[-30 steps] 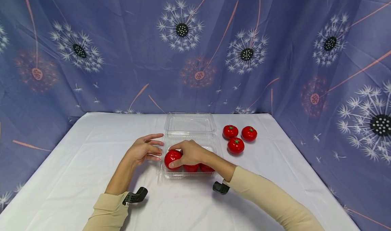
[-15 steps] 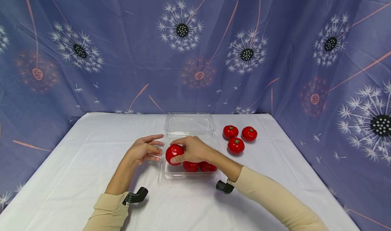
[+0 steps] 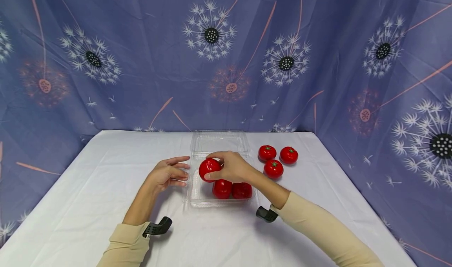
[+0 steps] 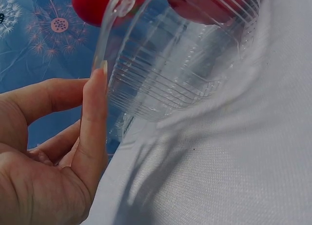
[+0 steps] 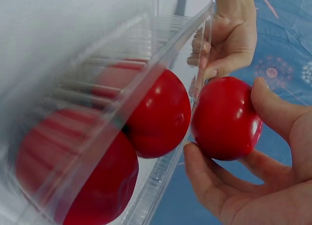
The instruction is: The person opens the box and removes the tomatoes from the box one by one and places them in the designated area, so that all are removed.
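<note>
Glare dots the tomatoes [image 5: 226, 118], soft shadows the cloth [image 3: 212, 235]

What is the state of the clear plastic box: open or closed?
Open: the lid is folded back behind the box, and two tomatoes sit uncovered inside.

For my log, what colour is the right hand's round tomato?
Glossy red tomato, clearest in right wrist view.

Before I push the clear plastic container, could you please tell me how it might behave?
The container probably flexes, since its ribbed walls look thin. The two tomatoes inside may roll, being round with space to their left. Its lid, open behind, might drag or flap.
</note>
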`<state>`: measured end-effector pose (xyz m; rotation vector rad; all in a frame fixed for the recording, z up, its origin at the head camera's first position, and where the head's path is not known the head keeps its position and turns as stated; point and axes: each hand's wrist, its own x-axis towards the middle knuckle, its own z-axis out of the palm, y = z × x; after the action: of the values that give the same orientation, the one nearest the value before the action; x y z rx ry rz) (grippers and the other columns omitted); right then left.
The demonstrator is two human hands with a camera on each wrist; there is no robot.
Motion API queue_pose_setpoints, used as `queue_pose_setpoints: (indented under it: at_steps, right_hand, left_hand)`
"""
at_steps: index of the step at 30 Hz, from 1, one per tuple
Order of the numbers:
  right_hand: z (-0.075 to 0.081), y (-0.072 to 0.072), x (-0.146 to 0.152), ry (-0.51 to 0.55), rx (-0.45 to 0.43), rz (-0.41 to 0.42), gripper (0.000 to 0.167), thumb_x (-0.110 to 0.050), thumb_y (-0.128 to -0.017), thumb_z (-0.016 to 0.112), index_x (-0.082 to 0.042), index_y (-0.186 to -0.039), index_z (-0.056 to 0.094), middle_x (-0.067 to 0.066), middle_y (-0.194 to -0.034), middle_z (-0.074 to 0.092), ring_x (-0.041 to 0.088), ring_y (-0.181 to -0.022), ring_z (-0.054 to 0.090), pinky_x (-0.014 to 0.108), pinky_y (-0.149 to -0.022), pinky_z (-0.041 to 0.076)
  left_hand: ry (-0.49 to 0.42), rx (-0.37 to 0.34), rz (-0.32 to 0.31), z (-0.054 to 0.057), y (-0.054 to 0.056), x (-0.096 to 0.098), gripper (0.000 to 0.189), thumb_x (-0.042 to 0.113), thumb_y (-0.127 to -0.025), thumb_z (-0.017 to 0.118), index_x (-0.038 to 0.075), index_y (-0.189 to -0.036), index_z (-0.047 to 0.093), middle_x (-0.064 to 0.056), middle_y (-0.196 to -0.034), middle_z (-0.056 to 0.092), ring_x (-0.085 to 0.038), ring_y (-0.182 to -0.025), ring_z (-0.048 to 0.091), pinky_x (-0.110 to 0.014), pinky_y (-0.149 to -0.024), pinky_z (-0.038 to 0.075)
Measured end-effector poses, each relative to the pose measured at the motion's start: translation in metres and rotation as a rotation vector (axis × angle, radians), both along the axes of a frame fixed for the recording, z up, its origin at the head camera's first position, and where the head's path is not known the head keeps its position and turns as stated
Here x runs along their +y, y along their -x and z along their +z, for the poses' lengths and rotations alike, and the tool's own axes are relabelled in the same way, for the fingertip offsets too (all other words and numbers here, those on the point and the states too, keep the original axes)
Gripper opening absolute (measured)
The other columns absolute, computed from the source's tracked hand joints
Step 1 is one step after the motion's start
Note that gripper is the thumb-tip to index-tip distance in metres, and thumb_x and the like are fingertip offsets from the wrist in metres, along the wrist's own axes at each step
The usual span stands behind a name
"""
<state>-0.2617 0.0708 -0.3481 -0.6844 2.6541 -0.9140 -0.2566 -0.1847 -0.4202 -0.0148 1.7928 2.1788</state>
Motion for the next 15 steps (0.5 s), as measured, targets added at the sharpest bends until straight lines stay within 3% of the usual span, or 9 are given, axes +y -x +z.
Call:
queue_pose_setpoints:
  at_steps: [15]
  right_hand:
    - [-0.001, 0.007, 0.026, 0.146, -0.005, -0.117, 0.06, -0.027, -0.072, 0.092, -0.03, -0.124, 0.062, 0.005, -0.12, 0.067, 0.027, -0.114, 0.062, 0.039, -0.08, 0.063]
  left_hand:
    - [0.015, 0.0, 0.004, 0.0, 0.0, 0.0, 0.077, -0.014, -0.083, 0.064, -0.004, -0.154, 0.036, -0.01, -0.113, 0.068, -0.013, -0.069, 0.071, -0.03, -0.061, 0.064]
